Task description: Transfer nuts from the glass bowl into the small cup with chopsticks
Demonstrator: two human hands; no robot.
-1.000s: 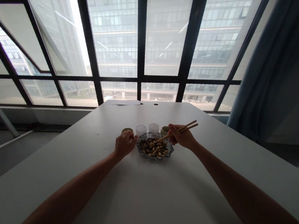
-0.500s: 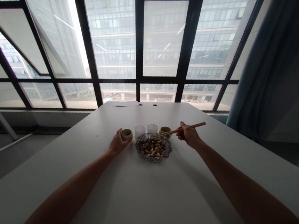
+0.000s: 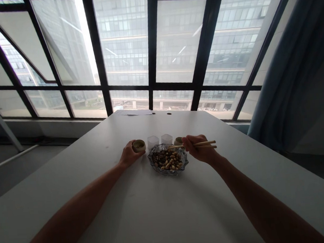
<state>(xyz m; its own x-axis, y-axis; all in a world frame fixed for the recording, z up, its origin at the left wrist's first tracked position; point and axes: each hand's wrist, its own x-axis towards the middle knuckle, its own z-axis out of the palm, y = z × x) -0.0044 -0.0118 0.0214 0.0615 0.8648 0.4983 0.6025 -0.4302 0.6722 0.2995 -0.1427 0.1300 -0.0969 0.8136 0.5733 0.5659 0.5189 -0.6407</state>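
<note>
My left hand is wrapped round a small pale cup with a dark inside, left of the glass bowl. In my right hand is a pair of wooden chopsticks, their tips over the back of the bowl. The scalloped clear glass bowl holds dark seeds and pale peanuts. Whether the tips grip anything is too small to tell. Behind the bowl stand two frosted white cups. A second small pale cup is partly hidden by my right hand and the chopsticks.
The white table stretches forward to tall windows. White papers lie at its far edge, close to two dark round holes. A blue curtain hangs at the right. Another table's white leg stands at the left.
My right hand has moved left, closer to the bowl, and turned with the chopsticks, so it covers more of the right pale cup. My left hand keeps its hold on the left cup.
</note>
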